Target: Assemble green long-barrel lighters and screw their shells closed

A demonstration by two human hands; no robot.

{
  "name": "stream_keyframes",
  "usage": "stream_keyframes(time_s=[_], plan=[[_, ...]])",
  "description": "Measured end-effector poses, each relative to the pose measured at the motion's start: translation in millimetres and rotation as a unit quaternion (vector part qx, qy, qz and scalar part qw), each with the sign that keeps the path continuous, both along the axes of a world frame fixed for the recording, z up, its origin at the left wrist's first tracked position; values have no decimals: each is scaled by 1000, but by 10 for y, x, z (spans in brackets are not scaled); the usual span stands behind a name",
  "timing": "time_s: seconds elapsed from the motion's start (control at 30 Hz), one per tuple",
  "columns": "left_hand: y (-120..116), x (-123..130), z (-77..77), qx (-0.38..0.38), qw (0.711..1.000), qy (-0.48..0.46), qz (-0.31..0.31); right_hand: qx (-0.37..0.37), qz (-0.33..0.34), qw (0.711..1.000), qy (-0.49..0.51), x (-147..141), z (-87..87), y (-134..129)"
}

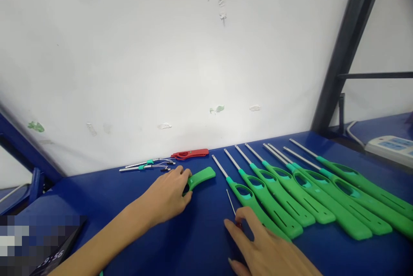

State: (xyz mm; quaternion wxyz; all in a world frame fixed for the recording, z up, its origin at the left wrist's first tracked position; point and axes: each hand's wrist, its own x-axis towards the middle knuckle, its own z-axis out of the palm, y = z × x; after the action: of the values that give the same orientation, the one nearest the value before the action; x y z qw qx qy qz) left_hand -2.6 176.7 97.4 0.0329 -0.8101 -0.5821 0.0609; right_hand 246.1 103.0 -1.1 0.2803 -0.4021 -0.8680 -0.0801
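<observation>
My left hand (174, 190) is closed around the left end of a green lighter handle (204, 175) on the blue table. No metal tube shows on this handle, though my fingers cover part of it. My right hand (264, 243) has its thumb and finger round a screwdriver (230, 200), whose thin shaft points away from me. Only a bit of its dark red grip shows. Just right of it lie several long green lighters (277, 211) with silver tubes, side by side.
Against the wall lie a red lighter handle (193, 153) and silver lighter tubes with wires (142, 167). A dark screen (54, 250) stands at lower left. Blue (19, 155) and black (343, 31) metal posts flank the table. A white power strip (392, 145) sits far right.
</observation>
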Motion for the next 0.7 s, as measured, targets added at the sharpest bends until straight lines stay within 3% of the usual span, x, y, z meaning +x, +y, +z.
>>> stream_keyframes(time_s=[0.13, 0.23, 0.33, 0.43, 0.53, 0.63, 0.7], plan=[[-303, -88, 146, 25, 999, -32, 22, 9, -12, 1000, 8, 91, 123, -1], [-612, -187, 164, 28, 993, -105, 34, 26, -17, 999, 29, 141, 244, -1], [-933, -262, 45, -74, 973, -220, 13, 46, -5, 998, 53, 161, 323, 9], [-1132, -269, -122, -116, 955, -272, 10, 40, 32, 997, 53, 160, 317, 16], [-1154, -238, -198, -78, 956, -281, 21, -1, 53, 998, 30, 150, 261, 32], [-1035, -273, -159, -21, 964, -261, 48, -53, 76, 996, 14, 111, 223, 48], [-899, -363, -102, 15, 971, -232, 61, -85, 125, 989, 6, 55, 225, 26]])
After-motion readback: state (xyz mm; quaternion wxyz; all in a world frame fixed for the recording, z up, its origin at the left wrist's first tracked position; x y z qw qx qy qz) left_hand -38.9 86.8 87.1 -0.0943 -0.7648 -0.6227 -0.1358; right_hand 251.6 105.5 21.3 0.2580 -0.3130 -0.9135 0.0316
